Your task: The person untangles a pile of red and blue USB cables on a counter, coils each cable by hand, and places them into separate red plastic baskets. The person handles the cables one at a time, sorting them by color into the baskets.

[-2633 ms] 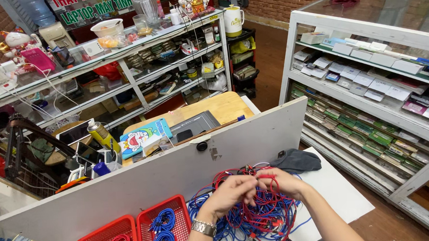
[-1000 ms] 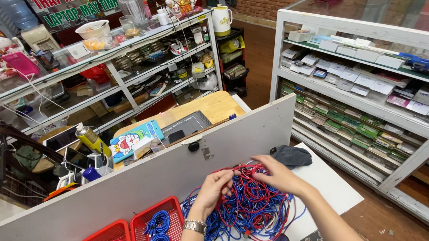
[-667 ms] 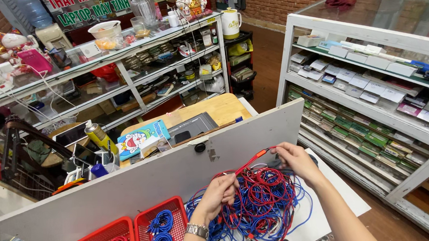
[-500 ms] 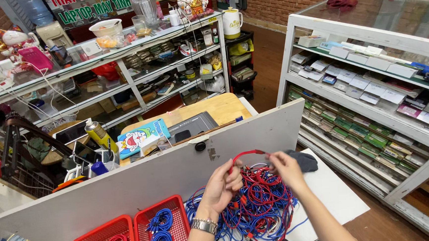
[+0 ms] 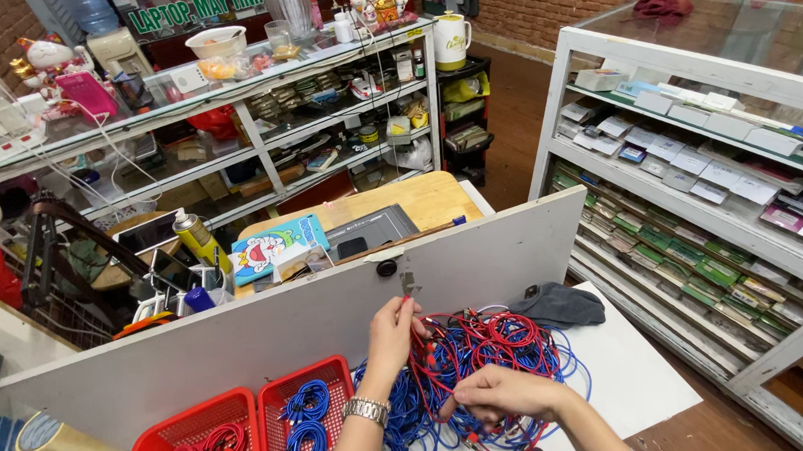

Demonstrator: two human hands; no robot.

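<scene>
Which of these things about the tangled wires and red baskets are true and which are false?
1. The left hand lifts red cables. True.
2. The right hand rests inside a basket. False: it pinches cables in the pile.
3. One red basket holds blue cables. True.
4. The pile has only blue cables. False: red and blue are mixed.
5. A watch is on the left wrist. True.

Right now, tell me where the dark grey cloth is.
The dark grey cloth lies on the white table, right of the tangled red and blue cables, against the white partition board.
</scene>
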